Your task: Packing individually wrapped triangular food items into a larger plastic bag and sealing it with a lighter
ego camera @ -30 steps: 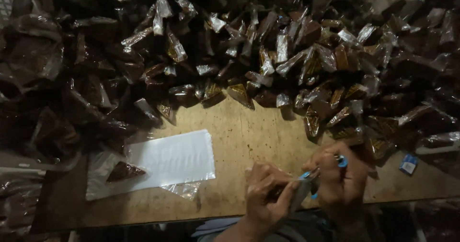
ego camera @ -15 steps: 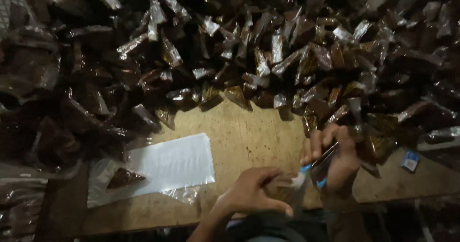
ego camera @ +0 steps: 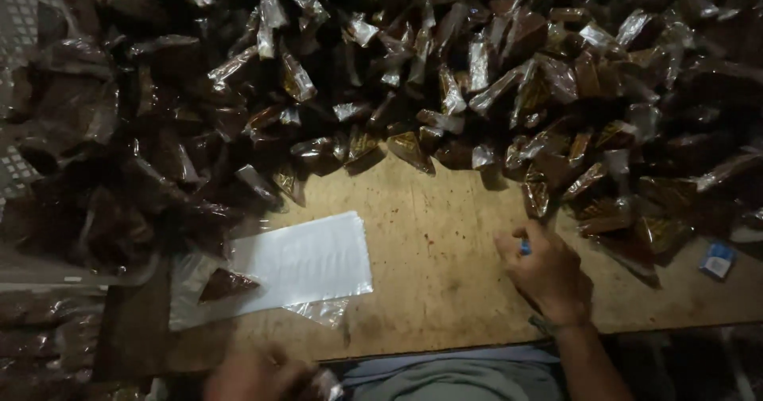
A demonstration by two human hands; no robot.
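My right hand point(ego camera: 547, 272) rests on the wooden table point(ego camera: 433, 286) at the near edge of the packet pile, with its fingers closed on blue-handled scissors point(ego camera: 524, 247). Only a small blue part of the scissors shows. My left hand point(ego camera: 253, 375) is blurred at the bottom edge, low and to the left, with a glint of clear plastic point(ego camera: 324, 385) beside it; I cannot make out whether it holds that. A big heap of small clear packets with dark brown filling point(ego camera: 445, 91) covers the far half of the table.
A white sheet of paper point(ego camera: 306, 259) lies on clear plastic bags left of centre, with one brown wedge-shaped packet point(ego camera: 226, 284) at its left end. A small blue and white box point(ego camera: 718, 259) sits at the right. More filled bags point(ego camera: 48, 321) are stacked at the left.
My hands have come apart. The left hand has drawn back to the bottom left edge. The right hand has dropped onto the table with the scissors.
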